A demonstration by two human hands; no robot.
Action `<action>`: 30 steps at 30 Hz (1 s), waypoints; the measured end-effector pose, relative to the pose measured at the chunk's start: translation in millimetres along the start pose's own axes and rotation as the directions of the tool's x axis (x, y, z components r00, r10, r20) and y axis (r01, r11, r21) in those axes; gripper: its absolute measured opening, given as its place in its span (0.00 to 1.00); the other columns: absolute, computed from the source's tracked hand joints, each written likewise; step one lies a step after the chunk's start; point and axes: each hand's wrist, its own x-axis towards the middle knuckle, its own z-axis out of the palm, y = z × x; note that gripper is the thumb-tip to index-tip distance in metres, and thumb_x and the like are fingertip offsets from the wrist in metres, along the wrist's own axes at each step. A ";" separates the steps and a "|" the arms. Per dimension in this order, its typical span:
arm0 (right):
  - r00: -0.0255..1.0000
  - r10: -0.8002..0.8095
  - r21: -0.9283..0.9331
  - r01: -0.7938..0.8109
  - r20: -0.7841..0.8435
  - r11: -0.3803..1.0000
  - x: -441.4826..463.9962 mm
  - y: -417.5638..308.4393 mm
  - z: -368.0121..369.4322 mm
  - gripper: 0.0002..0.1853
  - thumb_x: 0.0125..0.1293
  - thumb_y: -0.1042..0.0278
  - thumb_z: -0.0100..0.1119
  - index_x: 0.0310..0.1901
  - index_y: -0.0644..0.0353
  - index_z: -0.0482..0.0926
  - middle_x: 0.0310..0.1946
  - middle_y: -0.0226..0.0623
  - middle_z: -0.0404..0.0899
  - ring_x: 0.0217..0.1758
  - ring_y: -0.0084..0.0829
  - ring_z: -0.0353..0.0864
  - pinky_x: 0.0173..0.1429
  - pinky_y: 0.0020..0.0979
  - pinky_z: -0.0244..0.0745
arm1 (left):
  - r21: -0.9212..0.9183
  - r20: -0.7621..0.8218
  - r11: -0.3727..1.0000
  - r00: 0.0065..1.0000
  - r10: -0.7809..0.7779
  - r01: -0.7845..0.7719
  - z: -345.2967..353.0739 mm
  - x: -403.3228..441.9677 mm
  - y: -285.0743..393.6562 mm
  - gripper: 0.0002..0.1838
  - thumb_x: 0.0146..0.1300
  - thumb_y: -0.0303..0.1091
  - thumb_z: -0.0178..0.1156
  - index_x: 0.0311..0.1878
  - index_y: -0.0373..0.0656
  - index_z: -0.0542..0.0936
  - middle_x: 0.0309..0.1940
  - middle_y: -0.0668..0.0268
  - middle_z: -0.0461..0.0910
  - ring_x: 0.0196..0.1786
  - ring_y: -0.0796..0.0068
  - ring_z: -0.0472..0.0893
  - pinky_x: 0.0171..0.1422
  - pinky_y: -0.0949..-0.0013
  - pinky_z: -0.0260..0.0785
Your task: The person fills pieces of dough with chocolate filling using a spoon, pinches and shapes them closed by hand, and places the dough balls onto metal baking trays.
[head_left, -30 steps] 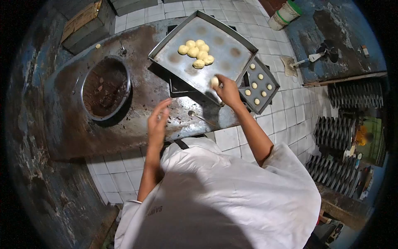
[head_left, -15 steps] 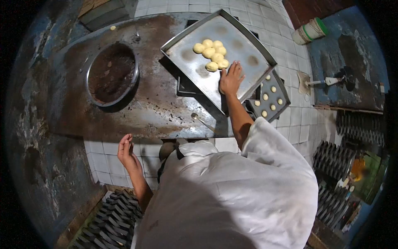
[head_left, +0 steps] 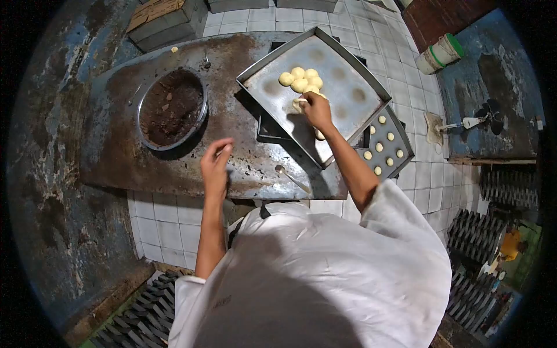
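Over the large metal tray (head_left: 354, 110), my right hand (head_left: 317, 111) is closed with its fingertips on a pale yellow dough ball (head_left: 299, 104) at the near end of a cluster. More dough balls (head_left: 299, 85) sit touching one another just beyond my fingers. Another pale piece, partly hidden by my wrist, shows near the tray's near side. My left hand (head_left: 215, 165) is raised over the table's front edge, empty, thumb and fingers slightly apart. To its left stands a metal bowl (head_left: 205, 110) of dark brown crumbly filling (head_left: 168, 110).
A spoon (head_left: 295, 180) lies on the stained metal table (head_left: 243, 162) near its front edge. Right of the large tray, a smaller dark tray (head_left: 406, 158) carries spaced dough balls. A bucket with a green lid (head_left: 439, 53) and grey boxes (head_left: 168, 26) stand beyond the table.
My right hand has gone from lying flat on the tray to closing on a dough ball at the cluster's near end. My left hand has risen forward and right, over the table edge.
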 end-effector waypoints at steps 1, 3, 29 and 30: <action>0.982 0.128 0.268 -0.163 0.141 0.950 -9.0 -14.3 -13.0 0.11 0.69 0.72 0.63 0.50 0.64 0.84 0.43 0.41 0.87 0.43 0.30 0.85 0.50 0.31 0.79 | 0.006 0.054 1.000 0.998 0.016 -0.016 17.2 8.1 11.3 0.13 0.71 0.31 0.64 0.53 0.34 0.84 0.49 0.63 0.85 0.56 0.75 0.80 0.63 0.70 0.70; 0.960 0.063 0.687 -0.241 0.273 0.686 -36.2 -38.4 -20.8 0.12 0.71 0.69 0.63 0.52 0.67 0.83 0.43 0.34 0.85 0.44 0.23 0.82 0.50 0.28 0.78 | -0.056 0.129 0.996 0.989 0.077 -0.070 53.4 20.6 21.1 0.16 0.71 0.32 0.65 0.57 0.33 0.82 0.49 0.62 0.84 0.56 0.75 0.80 0.63 0.71 0.71; 0.975 0.022 -0.452 0.082 0.221 0.888 -212.2 0.9 101.2 0.14 0.58 0.79 0.61 0.46 0.62 0.74 0.43 0.51 0.76 0.49 0.55 0.76 0.51 0.51 0.71 | -0.797 0.014 0.468 0.787 -0.617 0.381 -114.3 5.9 -82.7 0.13 0.66 0.42 0.67 0.48 0.47 0.81 0.43 0.68 0.83 0.48 0.69 0.83 0.56 0.61 0.76; 0.971 0.013 -0.461 0.101 0.239 0.882 -192.0 -33.6 97.8 0.14 0.58 0.79 0.61 0.46 0.62 0.74 0.43 0.51 0.76 0.49 0.55 0.76 0.51 0.51 0.71 | -0.798 -0.037 0.485 0.774 -0.632 0.358 -134.8 7.5 -87.3 0.13 0.66 0.42 0.67 0.48 0.48 0.81 0.43 0.69 0.83 0.48 0.70 0.84 0.55 0.61 0.76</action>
